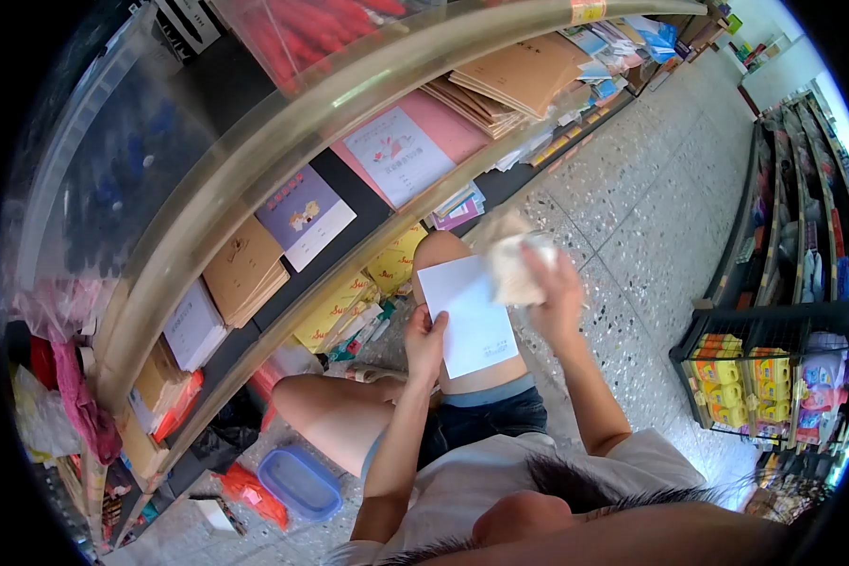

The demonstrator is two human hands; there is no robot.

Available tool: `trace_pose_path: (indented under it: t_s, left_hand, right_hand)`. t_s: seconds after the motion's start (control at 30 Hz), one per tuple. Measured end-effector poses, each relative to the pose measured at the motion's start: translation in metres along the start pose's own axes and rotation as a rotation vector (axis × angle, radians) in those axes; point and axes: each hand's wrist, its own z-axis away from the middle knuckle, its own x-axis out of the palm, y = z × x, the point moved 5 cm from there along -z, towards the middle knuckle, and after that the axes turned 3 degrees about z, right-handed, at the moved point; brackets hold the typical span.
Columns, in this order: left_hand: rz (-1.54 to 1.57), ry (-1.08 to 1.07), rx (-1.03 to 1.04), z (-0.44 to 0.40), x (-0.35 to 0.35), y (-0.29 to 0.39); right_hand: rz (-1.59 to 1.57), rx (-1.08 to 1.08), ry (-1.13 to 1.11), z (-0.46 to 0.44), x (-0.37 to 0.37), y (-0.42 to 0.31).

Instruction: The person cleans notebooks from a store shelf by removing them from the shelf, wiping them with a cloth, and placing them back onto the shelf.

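Note:
A white booklet [469,316] with small print near its lower edge lies on my raised thigh. My left hand [425,341] pinches its left edge, thumb on top. At the booklet's upper right, my right hand [554,288] is closed on a cream cloth [516,267], which is blurred. On the shelf in front are a purple-and-white notebook [306,217], a notebook with a red floral print [398,154] and stacks of brown notebooks [519,74].
A blue plastic basin [299,483] and a red bag [254,496] are on the floor at lower left. Yellow packages [335,314] fill the low shelf. A black rack [774,373] with yellow bottles stands at right. The curved shelf edge [349,94] runs close ahead.

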Motion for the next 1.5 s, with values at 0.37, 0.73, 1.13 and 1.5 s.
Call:
trace_pose_path:
  t_s: [0.37,0.73,1.13,1.5]
  left_hand:
    - [0.063,-0.108,-0.012,0.002,0.004,-0.002]
    - [0.500,-0.020,-0.164,0.007,0.003,-0.020]
    - [0.581,0.039,-0.265,0.004,0.008,-0.023]
    - [0.511,0.040,-0.205,0.001,0.003,-0.018]
  right_hand:
    - [0.413,-0.037,-0.293,0.001,0.113,0.046]
    - [0.281,-0.290,-0.148,0.048,0.028,-0.024]
    - [0.286,0.471,-0.634,0.107,0.093,0.142]
    - [0.201,-0.279,-0.164,0.046,0.030,-0.021]
